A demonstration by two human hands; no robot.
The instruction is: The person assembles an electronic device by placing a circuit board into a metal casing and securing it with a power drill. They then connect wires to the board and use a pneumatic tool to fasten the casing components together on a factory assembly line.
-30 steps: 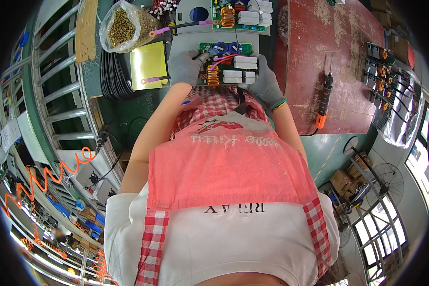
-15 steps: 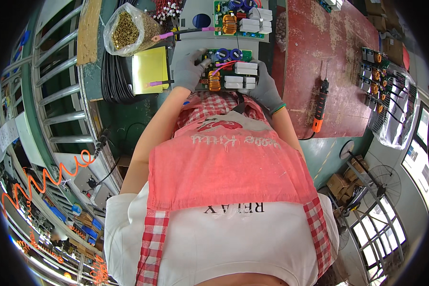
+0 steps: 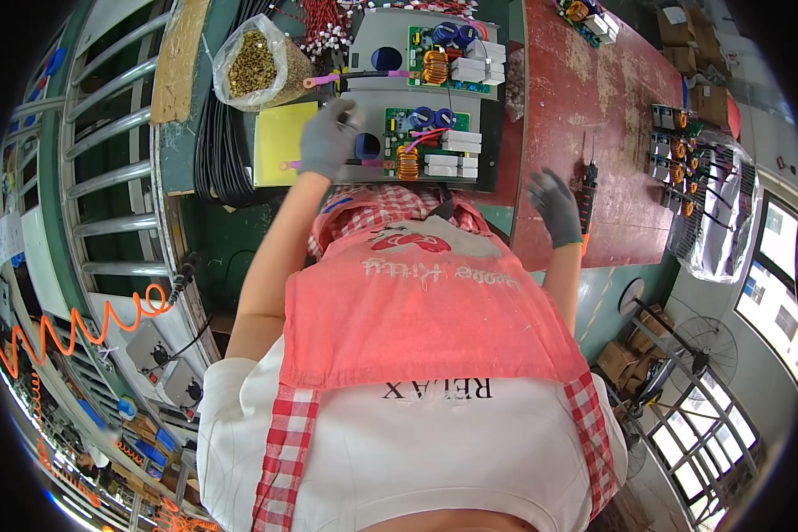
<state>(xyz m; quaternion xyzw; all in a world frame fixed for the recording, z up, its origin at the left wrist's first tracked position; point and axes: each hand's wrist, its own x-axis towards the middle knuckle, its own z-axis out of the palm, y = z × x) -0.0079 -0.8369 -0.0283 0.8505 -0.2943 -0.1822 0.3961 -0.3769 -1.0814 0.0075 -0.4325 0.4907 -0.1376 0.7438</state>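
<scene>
Under gloved left hand [image 3: 330,137], boxy grey circuit unit [image 3: 417,142]

A clear plastic bag [image 3: 259,64] full of small yellowish pieces stands at the left edge of the green bench [image 3: 179,155]. Just below it lies a yellow sheet [image 3: 282,142], and a bundle of black cables [image 3: 222,146] hangs over the left edge of the bench. A strip of cardboard [image 3: 179,58] leans near the far left corner. On the red table [image 3: 585,97], along its right edge, a row of small green boards with copper coils [image 3: 683,151] lies partly on clear plastic film. An orange coiled hose [image 3: 89,324] runs along the metal rack [image 3: 97,177] at the left. A floor fan [image 3: 696,341] stands beyond the lower right corner of the red table.
</scene>
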